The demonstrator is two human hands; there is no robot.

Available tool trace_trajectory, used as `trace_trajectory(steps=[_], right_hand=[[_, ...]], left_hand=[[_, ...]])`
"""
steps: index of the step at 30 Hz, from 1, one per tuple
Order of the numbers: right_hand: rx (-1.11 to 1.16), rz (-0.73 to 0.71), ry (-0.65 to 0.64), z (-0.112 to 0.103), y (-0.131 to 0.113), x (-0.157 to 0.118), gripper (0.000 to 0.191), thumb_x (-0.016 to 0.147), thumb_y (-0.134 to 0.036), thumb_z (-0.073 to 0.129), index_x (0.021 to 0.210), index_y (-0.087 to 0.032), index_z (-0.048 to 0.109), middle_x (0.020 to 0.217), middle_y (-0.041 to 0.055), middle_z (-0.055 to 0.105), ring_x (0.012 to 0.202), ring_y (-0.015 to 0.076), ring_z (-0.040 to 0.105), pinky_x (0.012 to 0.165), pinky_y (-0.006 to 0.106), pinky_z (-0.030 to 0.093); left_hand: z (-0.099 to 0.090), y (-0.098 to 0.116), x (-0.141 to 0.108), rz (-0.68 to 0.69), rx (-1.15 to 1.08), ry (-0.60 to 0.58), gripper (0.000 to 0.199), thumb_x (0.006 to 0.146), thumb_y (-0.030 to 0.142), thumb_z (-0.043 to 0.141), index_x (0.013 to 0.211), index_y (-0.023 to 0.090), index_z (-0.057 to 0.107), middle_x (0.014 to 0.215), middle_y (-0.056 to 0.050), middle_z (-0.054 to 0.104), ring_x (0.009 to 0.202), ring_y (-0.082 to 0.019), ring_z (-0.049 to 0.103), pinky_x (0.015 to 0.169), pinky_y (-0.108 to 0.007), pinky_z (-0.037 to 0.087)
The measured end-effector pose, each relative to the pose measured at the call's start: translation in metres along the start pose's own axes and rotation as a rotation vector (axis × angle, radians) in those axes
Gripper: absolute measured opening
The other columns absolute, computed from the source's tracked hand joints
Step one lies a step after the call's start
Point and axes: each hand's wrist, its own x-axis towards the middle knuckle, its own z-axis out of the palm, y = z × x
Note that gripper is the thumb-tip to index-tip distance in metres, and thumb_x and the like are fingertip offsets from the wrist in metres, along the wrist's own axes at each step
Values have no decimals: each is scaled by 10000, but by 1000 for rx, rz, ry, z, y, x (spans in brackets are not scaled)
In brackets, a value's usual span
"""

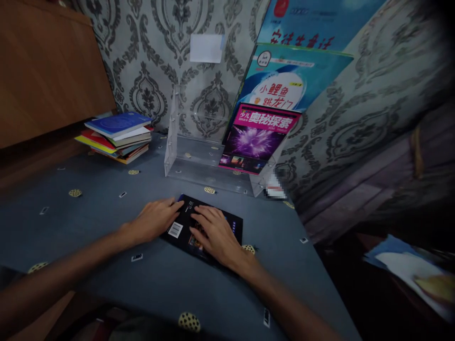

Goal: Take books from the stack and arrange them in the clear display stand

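A dark-covered book [185, 219] lies flat on the table, with a white barcode label on its lower left. My right hand [216, 232] rests palm down across its cover, fingers spread apart. At the book's left edge is my left hand [156, 219], its outstretched fingertips touching the upper left corner. Part of the cover is hidden beneath my right hand. Behind the book stands a clear acrylic rack [209, 179]. On the rack's right side leans a purple-and-pink book [252, 139], in front of a teal book [280, 78] and a blue book [305, 23].
A stack of books [121, 135] sits at the back left beside a brown wooden panel [50, 66]. The table [95, 208] has a grey-blue patterned cover and its edge slopes down on the right. Papers [408, 265] lie beyond that edge. Patterned wallpaper covers the wall.
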Motion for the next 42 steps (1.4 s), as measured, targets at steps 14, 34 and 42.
trace_trajectory(steps=[14,34,42], right_hand=[[-24,56,-129,0,-4,0,385,971,-277,555,1331,-149,602,1428,177,574,1383,291,485,1151,566,388],[-184,361,-128,-16,18,-56,682,1012,-554,374,1489,-71,445,1553,207,402,1468,320,358,1191,567,338],[-202,418,-159,-26,15,-70,664,1022,-532,344,1495,-74,433,1569,190,382,1483,301,334,1201,559,307]], left_hand=[[6,-5,17,-64,130,84,433,1041,304,349,1464,277,441,1186,-89,606,1046,-240,634,772,-327,524],[10,-8,18,-3,103,95,410,1029,279,314,1374,222,528,1098,-90,581,1033,-231,572,773,-332,514],[3,-2,17,-9,173,49,406,1035,273,296,1290,135,581,1113,-127,577,1084,-268,568,797,-373,527]])
